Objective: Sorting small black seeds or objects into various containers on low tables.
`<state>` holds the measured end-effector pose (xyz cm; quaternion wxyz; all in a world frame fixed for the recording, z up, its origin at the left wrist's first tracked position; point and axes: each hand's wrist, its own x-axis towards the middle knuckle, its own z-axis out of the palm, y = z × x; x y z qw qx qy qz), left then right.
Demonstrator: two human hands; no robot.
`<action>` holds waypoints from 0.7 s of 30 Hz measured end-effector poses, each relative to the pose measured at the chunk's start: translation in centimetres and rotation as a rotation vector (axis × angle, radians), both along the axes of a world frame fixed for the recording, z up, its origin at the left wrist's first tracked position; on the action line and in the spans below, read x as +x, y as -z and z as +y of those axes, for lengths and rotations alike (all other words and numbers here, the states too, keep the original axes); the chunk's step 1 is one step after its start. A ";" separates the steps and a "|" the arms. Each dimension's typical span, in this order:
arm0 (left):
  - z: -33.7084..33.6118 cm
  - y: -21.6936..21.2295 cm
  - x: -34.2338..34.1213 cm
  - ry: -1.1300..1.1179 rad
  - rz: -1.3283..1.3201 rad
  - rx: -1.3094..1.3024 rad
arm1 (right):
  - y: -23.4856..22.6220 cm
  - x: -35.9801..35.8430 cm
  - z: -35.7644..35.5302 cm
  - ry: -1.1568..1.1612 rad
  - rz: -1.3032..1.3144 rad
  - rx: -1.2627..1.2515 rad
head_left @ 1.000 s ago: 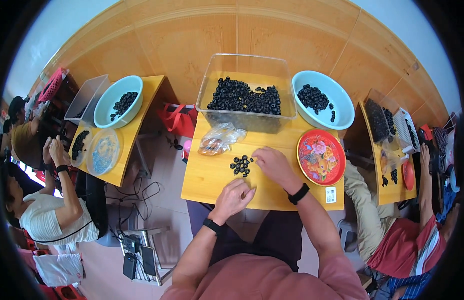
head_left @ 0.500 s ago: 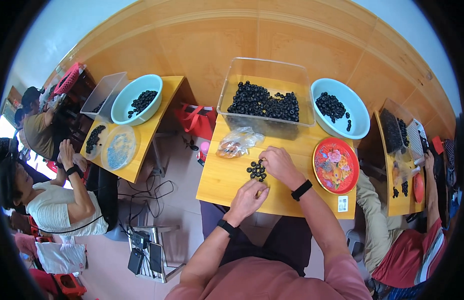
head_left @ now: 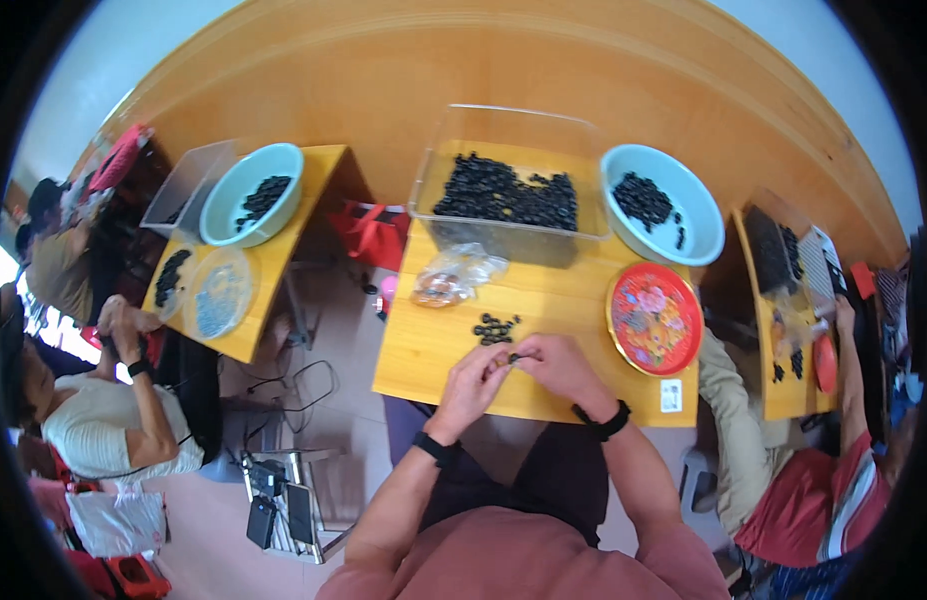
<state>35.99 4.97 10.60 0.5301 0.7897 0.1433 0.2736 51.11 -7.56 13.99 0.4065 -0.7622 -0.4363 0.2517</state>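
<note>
Just in front of me, near the front edge of the yellow table (head_left: 423,370), my two hands meet at the fingertips. A small black ring (head_left: 514,357) shows between them. My right hand (head_left: 565,368) pinches it from the right, while the bent fingers of my left hand (head_left: 473,388) close on its left side. Blur hides the finest details of the grip. A little beyond the fingers lies a loose pile of several black rings (head_left: 495,328). The clear plastic bin (head_left: 513,245) farther back holds many more of them.
At the back right stands a light blue basin (head_left: 711,240) with black rings. A red floral tray (head_left: 653,318) lies right of my hands; a clear bag with orange contents (head_left: 453,278) lies left. People work at side tables, one in a white top (head_left: 108,420), another in red (head_left: 803,500).
My right hand has drawn back from the pile toward my left hand, and a black ring now shows between their fingertips. The whole view has shifted slightly.
</note>
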 end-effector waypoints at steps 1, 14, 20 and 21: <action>0.4 0.1 0.0 0.036 -0.003 0.109 | 0.4 -0.3 -0.3 0.026 -0.008 -0.015; -0.2 -0.4 -0.2 0.042 0.044 0.096 | 2.4 -2.0 -1.1 0.103 0.195 0.105; -0.3 -0.9 0.0 0.039 0.043 0.076 | 1.8 -1.2 -3.3 0.090 0.214 0.122; -0.3 -0.7 -0.1 0.041 0.039 0.077 | 1.2 -1.0 -3.8 0.091 0.176 0.066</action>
